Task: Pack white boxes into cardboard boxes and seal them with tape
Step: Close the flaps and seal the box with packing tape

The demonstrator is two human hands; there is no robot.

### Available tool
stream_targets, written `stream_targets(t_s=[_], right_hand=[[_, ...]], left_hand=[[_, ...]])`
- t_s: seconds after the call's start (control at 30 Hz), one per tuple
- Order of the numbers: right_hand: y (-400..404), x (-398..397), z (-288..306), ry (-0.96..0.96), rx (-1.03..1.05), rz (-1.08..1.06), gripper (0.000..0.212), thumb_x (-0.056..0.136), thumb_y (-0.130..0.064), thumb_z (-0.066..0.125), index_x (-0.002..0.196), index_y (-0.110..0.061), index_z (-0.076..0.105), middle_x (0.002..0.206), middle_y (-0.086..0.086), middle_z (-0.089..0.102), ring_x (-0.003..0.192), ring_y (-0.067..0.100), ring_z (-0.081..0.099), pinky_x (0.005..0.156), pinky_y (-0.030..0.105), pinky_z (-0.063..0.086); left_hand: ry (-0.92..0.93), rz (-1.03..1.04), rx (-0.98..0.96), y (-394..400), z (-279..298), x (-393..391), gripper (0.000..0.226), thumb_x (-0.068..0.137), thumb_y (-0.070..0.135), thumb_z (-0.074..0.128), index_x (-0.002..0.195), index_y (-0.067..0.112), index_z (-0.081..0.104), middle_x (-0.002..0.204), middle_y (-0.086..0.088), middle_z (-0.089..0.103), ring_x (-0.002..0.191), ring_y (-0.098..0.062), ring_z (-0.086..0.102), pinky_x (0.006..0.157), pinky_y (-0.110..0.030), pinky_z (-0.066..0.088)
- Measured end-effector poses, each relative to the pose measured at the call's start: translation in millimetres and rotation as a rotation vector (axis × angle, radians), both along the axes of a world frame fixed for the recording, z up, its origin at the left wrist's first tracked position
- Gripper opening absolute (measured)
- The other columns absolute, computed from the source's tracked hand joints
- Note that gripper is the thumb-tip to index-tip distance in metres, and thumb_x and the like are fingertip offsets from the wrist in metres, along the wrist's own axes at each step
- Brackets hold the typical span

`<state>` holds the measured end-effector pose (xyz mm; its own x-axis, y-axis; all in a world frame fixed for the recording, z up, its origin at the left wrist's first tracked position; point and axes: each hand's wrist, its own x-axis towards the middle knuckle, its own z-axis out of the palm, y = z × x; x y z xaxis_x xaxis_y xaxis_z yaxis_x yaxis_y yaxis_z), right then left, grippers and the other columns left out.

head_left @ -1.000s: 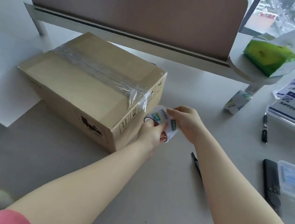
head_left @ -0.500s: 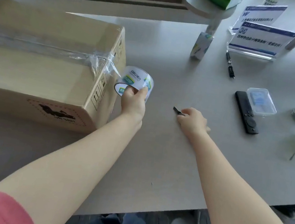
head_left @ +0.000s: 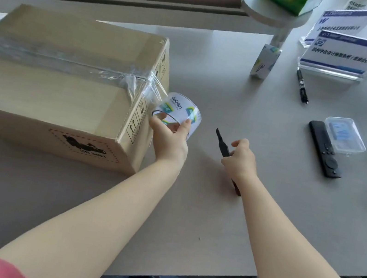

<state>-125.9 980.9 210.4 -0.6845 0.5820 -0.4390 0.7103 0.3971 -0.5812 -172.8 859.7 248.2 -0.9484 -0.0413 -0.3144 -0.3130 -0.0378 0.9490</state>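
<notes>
cardboard box taped shut

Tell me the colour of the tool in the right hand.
Black, seen in the head view: the cutter held by the right hand.

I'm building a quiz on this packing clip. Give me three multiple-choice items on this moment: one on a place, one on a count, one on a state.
1. Where is the tape roll held?
A. beside the cardboard box's right end
B. on the box's top
C. on the floor

2. How many tape rolls show?
A. one
B. two
C. four

3. What is the right hand doing?
A. lying flat
B. gripping a black cutter
C. holding a pen

Answers:
1 A, the left hand holds it by the cardboard box, tape still attached.
2 B, a second roll stands farther back.
3 B, fingers curl round the cutter.
</notes>
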Motion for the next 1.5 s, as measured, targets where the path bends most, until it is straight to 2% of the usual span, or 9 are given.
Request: stream_targets(t_s=[0.1, 0.2, 0.27, 0.37, 0.47, 0.7, 0.93, 1.13, 1.5], right_hand=[[-2.5, -8.1, 7.5, 0.007, -0.031, 0.081, 0.022, 0.083, 0.0, 0.05, 0.105, -0.003, 0.052, 0.099, 0.012, 0.052, 0.089, 0.028, 0.049, 0.058, 0.026, 0.037], [-1.9, -14.8, 20.4, 0.094, -0.079, 0.069, 0.008, 0.082, -0.002, 0.048, 0.078, -0.008, 0.05, 0.078, 0.004, 0.046, 0.079, 0.024, 0.042, 0.05, 0.022, 0.028], [-0.1, -20.7, 32.5, 0.173, -0.11, 0.063, 0.007, 0.084, -0.003, 0.046, 0.086, -0.008, 0.05, 0.085, 0.006, 0.05, 0.078, 0.024, 0.044, 0.056, 0.025, 0.035], [0.9, -29.7, 55.0, 0.289, -0.288, 0.057, 0.025, 0.088, -0.004, 0.04, 0.112, -0.012, 0.044, 0.102, 0.009, 0.053, 0.066, 0.023, 0.055, 0.059, 0.031, 0.05], [0.6, -41.0, 71.8, 0.302, -0.283, 0.166, 0.021, 0.09, -0.008, 0.035, 0.106, -0.021, 0.04, 0.08, 0.002, 0.06, 0.051, 0.018, 0.051, 0.046, 0.024, 0.041], [3.9, -63.1, 89.8, 0.355, -0.169, 0.347, 0.031, 0.095, -0.015, 0.039, 0.104, 0.007, 0.06, 0.063, -0.003, 0.053, 0.055, 0.013, 0.038, 0.058, 0.026, 0.033], [6.4, -74.5, 97.3, 0.382, -0.112, 0.495, 0.006, 0.093, -0.016, 0.048, 0.096, -0.018, 0.044, 0.077, 0.001, 0.055, 0.053, 0.019, 0.054, 0.054, 0.028, 0.044], [2.1, -81.3, 102.4, 0.372, 0.078, 0.676, 0.03, 0.097, -0.023, 0.041, 0.123, -0.021, 0.056, 0.097, 0.004, 0.067, 0.081, 0.018, 0.05, 0.069, 0.026, 0.037], [-6.2, -87.1, 107.5, 0.318, 0.487, 0.976, 0.033, 0.095, -0.019, 0.042, 0.119, -0.032, 0.06, 0.112, 0.001, 0.056, 0.11, 0.025, 0.045, 0.092, 0.032, 0.026]], left_hand=[[-0.065, 0.039, 0.052, -0.6, 8.6, 5.1, 0.06, 0.088, 0.011, 0.06, 0.137, 0.008, 0.024, 0.095, -0.001, 0.055, 0.064, -0.003, 0.05, 0.081, -0.03, 0.045], [-0.073, 0.104, 0.076, -0.7, 15.4, 5.8, 0.054, 0.085, 0.01, 0.064, 0.126, 0.011, 0.03, 0.098, 0.0, 0.053, 0.072, -0.012, 0.056, 0.089, -0.037, 0.05], [-0.061, 0.135, 0.055, -1.2, 21.1, 5.4, 0.052, 0.083, 0.01, 0.066, 0.12, 0.014, 0.03, 0.095, 0.003, 0.053, 0.089, -0.019, 0.054, 0.096, -0.045, 0.048], [-0.058, 0.12, 0.025, -2.5, 28.6, 4.6, 0.075, 0.082, 0.011, 0.068, 0.139, 0.014, 0.02, 0.133, -0.008, 0.045, 0.104, -0.017, 0.048, 0.105, -0.037, 0.041], [-0.063, 0.071, 0.05, -1.4, 31.8, 2.1, 0.088, 0.08, 0.012, 0.07, 0.146, 0.024, 0.012, 0.147, -0.005, 0.032, 0.126, -0.022, 0.044, 0.109, -0.04, 0.036], [-0.177, 0.088, 0.267, 0.9, 38.9, 2.5, 0.081, 0.073, 0.011, 0.073, 0.138, 0.025, 0.025, 0.128, -0.006, 0.051, 0.096, -0.026, 0.061, 0.078, -0.039, 0.055], [-0.226, -0.006, 0.349, 0.0, 39.7, -2.3, 0.061, 0.089, -0.001, 0.055, 0.132, 0.031, 0.027, 0.1, 0.0, 0.054, 0.067, -0.017, 0.058, 0.055, -0.021, 0.053], [-0.25, 0.116, 0.476, 4.8, 37.4, -1.1, 0.051, 0.088, -0.005, 0.054, 0.114, 0.033, 0.033, 0.122, -0.007, 0.048, 0.085, -0.023, 0.06, 0.077, -0.029, 0.05], [-0.161, 0.119, 0.342, 6.2, 18.6, -4.0, 0.046, 0.085, -0.005, 0.056, 0.115, 0.026, 0.038, 0.091, 0.005, 0.056, 0.084, -0.019, 0.055, 0.08, -0.033, 0.047]])
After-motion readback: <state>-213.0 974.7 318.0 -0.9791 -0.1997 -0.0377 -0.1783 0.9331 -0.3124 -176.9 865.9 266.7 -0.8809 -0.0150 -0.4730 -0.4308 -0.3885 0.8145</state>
